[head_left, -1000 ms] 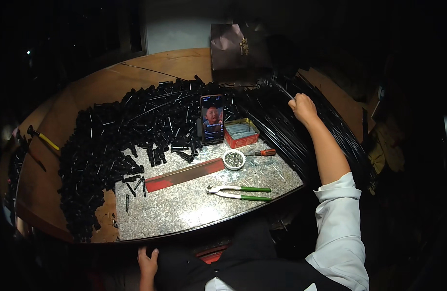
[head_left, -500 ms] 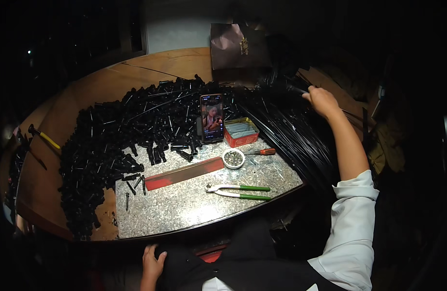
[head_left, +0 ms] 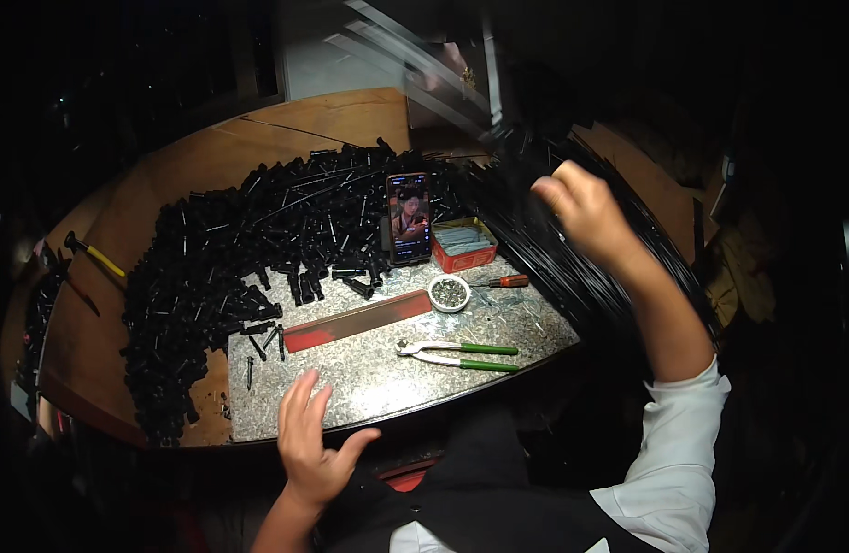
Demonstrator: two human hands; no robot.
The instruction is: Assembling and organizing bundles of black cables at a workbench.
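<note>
My right hand (head_left: 585,212) is raised over the heap of long thin black rods (head_left: 572,263) at the right, its fingers closed. Blurred pale streaks (head_left: 415,60) run up and left beyond it; they look like several rods in its grip, smeared by motion. My left hand (head_left: 316,442) is at the front edge of the speckled stone slab (head_left: 351,369), fingers spread and holding nothing. Pincers with green handles (head_left: 484,357) lie on the slab. Behind them stand a white bowl (head_left: 449,293) of small metal bits and a red tin (head_left: 466,256) of pale thin strips.
Short black tubular parts (head_left: 212,249) are heaped across the left and back of the wooden table (head_left: 323,115). A phone (head_left: 409,217) stands upright mid-table, near a red-handled screwdriver (head_left: 514,281) and a long reddish bar (head_left: 360,321). A dark paper bag (head_left: 443,106) is behind, a yellow-handled hammer (head_left: 97,253) far left.
My right hand has drawn back from the rod heap toward me, with blurred rods now swinging above it. My left hand has risen to the slab's front edge and spread its fingers.
</note>
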